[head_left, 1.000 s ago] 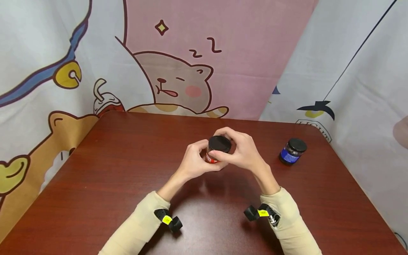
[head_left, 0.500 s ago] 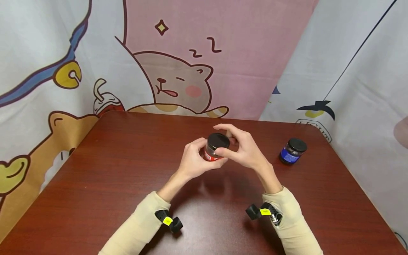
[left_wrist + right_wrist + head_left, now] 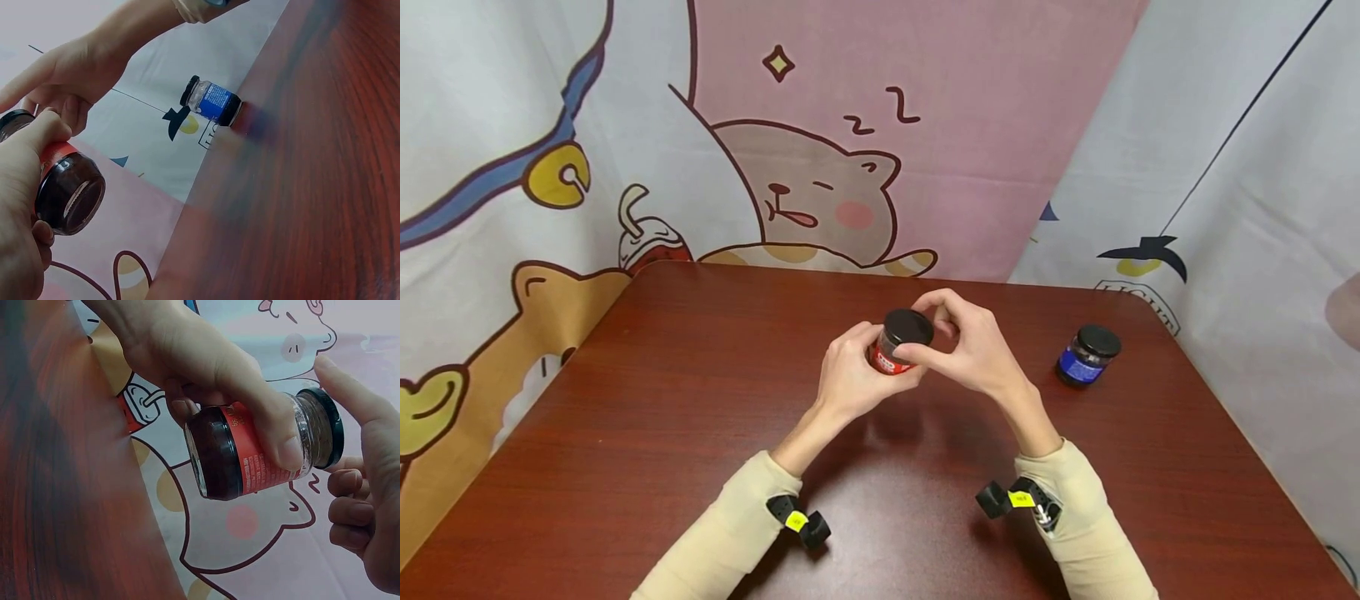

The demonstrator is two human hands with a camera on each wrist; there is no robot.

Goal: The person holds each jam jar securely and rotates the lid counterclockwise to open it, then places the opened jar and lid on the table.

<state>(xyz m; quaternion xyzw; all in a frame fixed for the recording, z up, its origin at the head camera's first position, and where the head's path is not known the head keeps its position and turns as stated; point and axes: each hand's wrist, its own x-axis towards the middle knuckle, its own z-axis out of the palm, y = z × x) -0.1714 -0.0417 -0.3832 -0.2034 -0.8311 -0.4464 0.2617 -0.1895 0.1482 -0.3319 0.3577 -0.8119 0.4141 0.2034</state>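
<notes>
In the head view, the left hand (image 3: 853, 375) grips a glass jar (image 3: 215, 453) with a red label and dark contents, held up off the table. Its thumb lies across the label in the right wrist view. Round the jar's black lid (image 3: 908, 326) curl the thumb and index finger of the right hand (image 3: 973, 350). The thumb is at the near edge and the index finger at the far side; how firmly they press cannot be told. The other right fingers are folded toward the palm. The lid sits on the jar.
A second jar (image 3: 1086, 358), blue-labelled with a black lid, stands upright on the brown wooden table (image 3: 700, 358) to the right of the hands. Behind the table hangs a cartoon-printed cloth (image 3: 1000, 125). Both sleeved wrists wear black camera mounts (image 3: 797, 521).
The jar has shifted slightly left and away in the left hand. The right fingers were at the lid, opened away from it half a second ago, and have come back round it.
</notes>
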